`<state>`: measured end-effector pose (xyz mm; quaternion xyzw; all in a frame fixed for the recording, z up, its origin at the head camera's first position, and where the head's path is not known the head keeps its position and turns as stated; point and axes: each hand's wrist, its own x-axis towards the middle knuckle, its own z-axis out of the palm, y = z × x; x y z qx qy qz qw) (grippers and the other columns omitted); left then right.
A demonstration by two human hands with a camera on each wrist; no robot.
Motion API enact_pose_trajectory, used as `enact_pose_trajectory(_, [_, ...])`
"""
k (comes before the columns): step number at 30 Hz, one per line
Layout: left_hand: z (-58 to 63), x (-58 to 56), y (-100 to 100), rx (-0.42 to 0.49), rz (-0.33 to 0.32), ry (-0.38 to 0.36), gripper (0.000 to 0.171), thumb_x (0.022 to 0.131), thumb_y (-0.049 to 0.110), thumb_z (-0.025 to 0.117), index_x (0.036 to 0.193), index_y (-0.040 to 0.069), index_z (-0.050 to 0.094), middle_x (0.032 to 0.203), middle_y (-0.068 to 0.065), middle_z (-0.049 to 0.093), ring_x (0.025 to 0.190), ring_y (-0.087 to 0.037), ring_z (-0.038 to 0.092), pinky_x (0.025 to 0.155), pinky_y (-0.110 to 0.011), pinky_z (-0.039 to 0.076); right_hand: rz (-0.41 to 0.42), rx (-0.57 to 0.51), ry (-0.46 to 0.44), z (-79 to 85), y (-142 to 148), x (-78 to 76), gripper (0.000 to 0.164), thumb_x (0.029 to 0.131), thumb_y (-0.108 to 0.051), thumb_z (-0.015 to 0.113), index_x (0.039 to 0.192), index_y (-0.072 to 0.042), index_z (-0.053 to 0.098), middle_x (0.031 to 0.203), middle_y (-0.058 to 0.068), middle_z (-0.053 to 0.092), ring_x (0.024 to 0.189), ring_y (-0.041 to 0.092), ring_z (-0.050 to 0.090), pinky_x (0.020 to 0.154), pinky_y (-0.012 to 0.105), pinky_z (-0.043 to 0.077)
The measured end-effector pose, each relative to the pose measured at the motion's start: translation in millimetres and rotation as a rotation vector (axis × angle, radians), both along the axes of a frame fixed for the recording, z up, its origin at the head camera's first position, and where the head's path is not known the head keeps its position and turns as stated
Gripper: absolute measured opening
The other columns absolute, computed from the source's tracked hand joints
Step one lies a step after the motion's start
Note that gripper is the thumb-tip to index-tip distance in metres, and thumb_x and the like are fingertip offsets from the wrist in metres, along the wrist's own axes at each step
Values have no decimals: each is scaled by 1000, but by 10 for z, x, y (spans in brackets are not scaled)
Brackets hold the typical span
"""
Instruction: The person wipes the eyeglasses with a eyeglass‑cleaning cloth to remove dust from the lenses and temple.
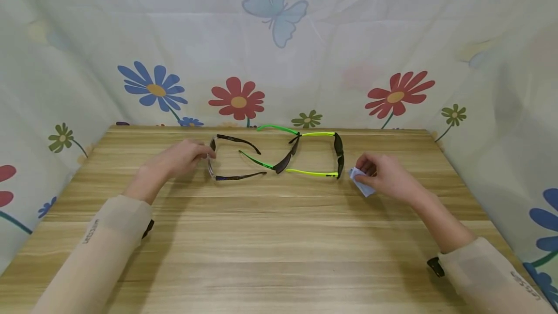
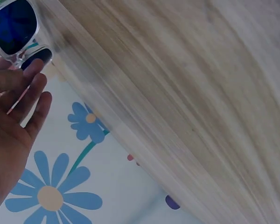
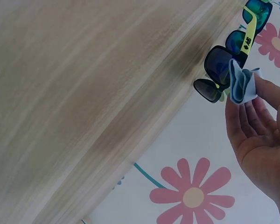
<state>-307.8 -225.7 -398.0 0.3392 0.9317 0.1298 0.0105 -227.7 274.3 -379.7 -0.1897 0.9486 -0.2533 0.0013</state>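
Observation:
A pair of sunglasses with a clear frame and dark temples (image 1: 240,177) lies at the left of the row, its temples pointing right. My left hand (image 1: 183,158) is at the front of this frame, fingertips pinching it near the bridge; in the left wrist view its dark blue lens (image 2: 15,27) shows beside the fingers. My right hand (image 1: 392,178) pinches a folded light blue cloth (image 1: 362,182) between thumb and fingers. Just left of the cloth are black sunglasses with yellow temples (image 1: 339,156). Green-templed sunglasses (image 1: 283,164) lie in the middle, overlapping the yellow temples.
Everything lies on a wood-grain table (image 1: 279,246). Behind and at both sides hangs a white curtain (image 1: 183,28) printed with flowers and a butterfly; it meets the table's far edge close behind the sunglasses.

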Motion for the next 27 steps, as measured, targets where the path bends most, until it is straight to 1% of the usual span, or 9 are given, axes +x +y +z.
enact_pose_trajectory(4, [9, -2, 11, -6, 11, -11, 27, 95, -1, 51, 111, 9, 71, 104, -5, 66, 99, -24, 60, 89, -43, 48, 7, -18, 18, -16, 0, -1, 21, 83, -10, 76, 96, -7, 60, 85, 3, 63, 77, 18, 60, 65, 30, 51])
enact_pose_trajectory(8, [-9, -21, -3, 26, 54, -47, 26, 97, 6, 49, 112, 9, 71, 105, -5, 65, 95, -22, 59, 87, -42, 47, 22, -24, 46, -36, 0, 2, 19, 83, -9, 76, 92, -10, 60, 83, 1, 62, 75, 17, 59, 64, 29, 51])
enact_pose_trajectory(12, [-43, -39, -31, 81, 84, -80, 25, 99, 11, 49, 113, 10, 70, 108, -6, 64, 92, -22, 57, 84, -41, 46, 30, -24, 61, -45, -8, 3, 15, 83, -8, 76, 90, -10, 62, 83, -1, 62, 74, 16, 58, 65, 30, 51])
enact_pose_trajectory(16, [-47, -50, -35, 147, 81, -92, 25, 99, 10, 49, 114, 10, 69, 110, -7, 63, 93, -23, 55, 82, -41, 45, 22, -14, 60, -39, -20, 5, 12, 85, -7, 73, 92, -9, 64, 85, 1, 63, 76, 16, 59, 67, 32, 52])
enact_pose_trajectory(18, [-40, -58, -30, 172, 82, -74, 25, 98, 8, 50, 114, 9, 69, 111, -8, 61, 95, -25, 55, 82, -43, 45, 23, -10, 58, -34, -21, 11, 11, 85, -5, 72, 93, -7, 64, 86, 1, 64, 77, 17, 60, 67, 33, 52])
enact_pose_trajectory(21, [-29, -77, -3, 187, 82, 8, 24, 96, 4, 51, 112, 7, 69, 112, -13, 58, 99, -29, 53, 85, -46, 44, 29, -5, 61, -32, -28, 12, 10, 85, -3, 70, 93, -6, 64, 86, 2, 64, 78, 17, 60, 68, 33, 52])
enact_pose_trajectory(24, [1, -80, 76, 162, 94, 102, 21, 94, 5, 55, 109, 6, 70, 107, -13, 57, 99, -31, 52, 87, -48, 43, 23, 0, 61, -35, -31, 6, 12, 86, -4, 71, 96, -5, 64, 87, 3, 65, 79, 18, 61, 69, 35, 53])
enact_pose_trajectory(25, [16, -73, 116, 149, 99, 119, 20, 94, 6, 57, 108, 6, 70, 107, -13, 57, 99, -31, 52, 87, -47, 43, 20, 0, 61, -34, -33, 5, 14, 86, -4, 71, 98, -5, 64, 89, 4, 65, 80, 19, 62, 70, 36, 53])
enact_pose_trajectory(27, [55, -44, 209, 110, 106, 125, 18, 94, 8, 59, 108, 8, 70, 107, -13, 57, 99, -30, 52, 87, -47, 44, 10, 1, 54, -32, -36, 4, 18, 86, -5, 71, 102, -3, 64, 92, 6, 66, 82, 20, 62, 72, 38, 53])
